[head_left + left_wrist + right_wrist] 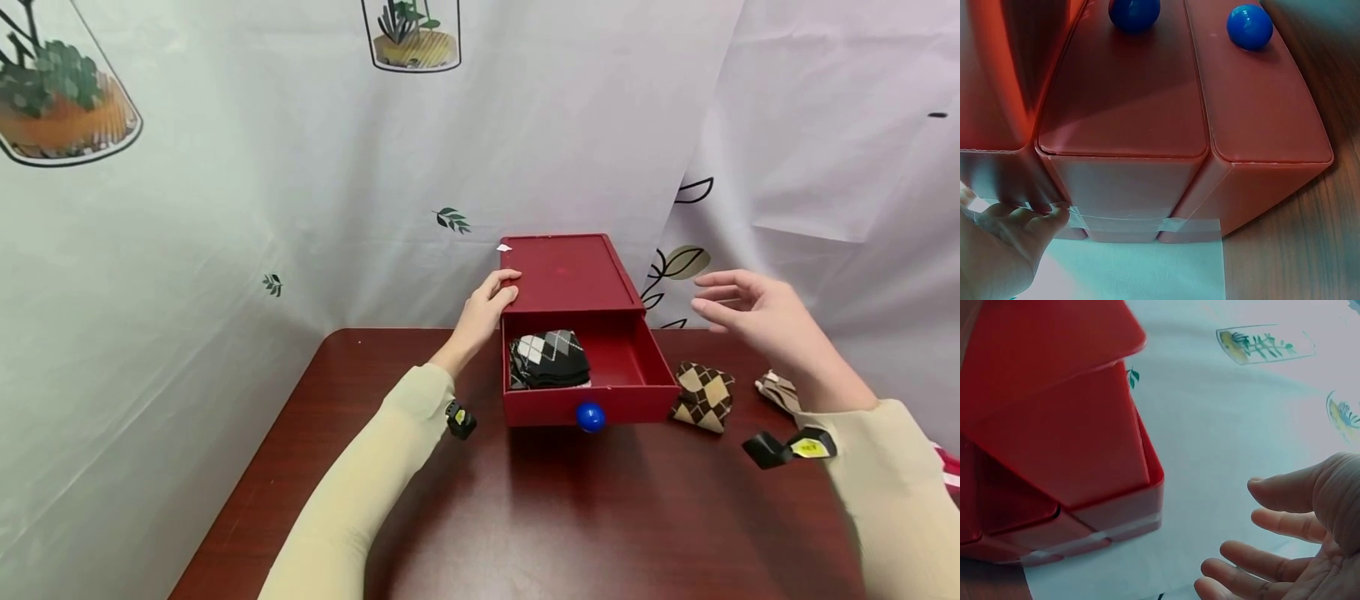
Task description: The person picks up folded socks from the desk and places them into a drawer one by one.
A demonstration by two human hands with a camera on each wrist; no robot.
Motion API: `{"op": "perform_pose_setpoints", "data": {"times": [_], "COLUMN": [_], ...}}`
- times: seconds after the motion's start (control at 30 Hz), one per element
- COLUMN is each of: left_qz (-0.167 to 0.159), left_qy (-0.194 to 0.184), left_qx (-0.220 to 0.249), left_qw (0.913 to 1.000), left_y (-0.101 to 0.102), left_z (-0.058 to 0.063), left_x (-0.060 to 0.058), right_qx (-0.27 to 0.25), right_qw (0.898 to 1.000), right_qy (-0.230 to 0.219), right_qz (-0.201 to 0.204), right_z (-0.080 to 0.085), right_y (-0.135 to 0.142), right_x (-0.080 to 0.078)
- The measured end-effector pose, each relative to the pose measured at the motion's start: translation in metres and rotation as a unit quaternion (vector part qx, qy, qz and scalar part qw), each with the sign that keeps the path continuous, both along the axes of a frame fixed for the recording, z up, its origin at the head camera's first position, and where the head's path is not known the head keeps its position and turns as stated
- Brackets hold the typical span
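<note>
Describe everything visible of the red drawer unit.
The red drawer unit has a glossy, plastic look, with three stacked tiers, round blue knobs and clear-looking tape across its side. It stands upright on the dark, wood-look table. The top drawer is pulled out, folded argyle socks lying in its left part; the two lower drawers look closed in the left wrist view. The left hand touches the unit's upper left edge.
</note>
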State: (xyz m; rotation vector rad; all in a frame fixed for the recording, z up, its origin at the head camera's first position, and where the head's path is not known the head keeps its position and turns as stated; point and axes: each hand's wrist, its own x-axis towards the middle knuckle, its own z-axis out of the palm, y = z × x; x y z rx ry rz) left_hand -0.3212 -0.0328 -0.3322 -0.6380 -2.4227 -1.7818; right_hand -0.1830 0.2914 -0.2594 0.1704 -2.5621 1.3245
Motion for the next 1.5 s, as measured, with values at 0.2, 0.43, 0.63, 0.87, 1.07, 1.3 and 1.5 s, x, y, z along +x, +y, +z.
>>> {"op": "perform_pose_setpoints", "data": {"times": [0.2,0.43,0.63,0.87,1.07,1.3,1.5], "left_qz": [0.010,0.012,0.008,0.008,0.006,0.007,0.007], "left_qy": [0.014,0.016,0.011,0.009,0.008,0.004,0.006], "left_qx": [0.004,0.003,0.007,0.008,0.008,0.013,0.010], "left_qw": [0.9998,0.9998,0.9999,0.9999,0.9999,0.9999,0.9999], "left_y": [0.001,0.001,0.002,0.001,0.001,0.001,0.001], "left_z": [-0.001,0.000,-0.001,-0.001,-0.001,-0.001,-0.001], "left_x": [-0.001,-0.001,0.000,0.000,-0.001,-0.001,0.000], "right_qx": [-0.033,-0.048,-0.047,-0.055,-0.058,-0.065,-0.116], "right_qw": [0.999,0.999,0.998,0.998,0.997,0.996,0.989], "right_qy": [-0.003,-0.011,-0.023,-0.032,-0.040,-0.048,-0.066], "right_qz": [0.004,0.000,-0.016,-0.011,-0.024,-0.048,-0.065], "right_z": [-0.011,-0.026,-0.034,-0.044,-0.054,-0.069,-0.086], "right_y": [0.007,0.017,0.021,0.029,0.034,0.036,0.042], "right_x": [-0.002,-0.005,-0.004,-0.002,-0.002,-0.005,-0.007]}}
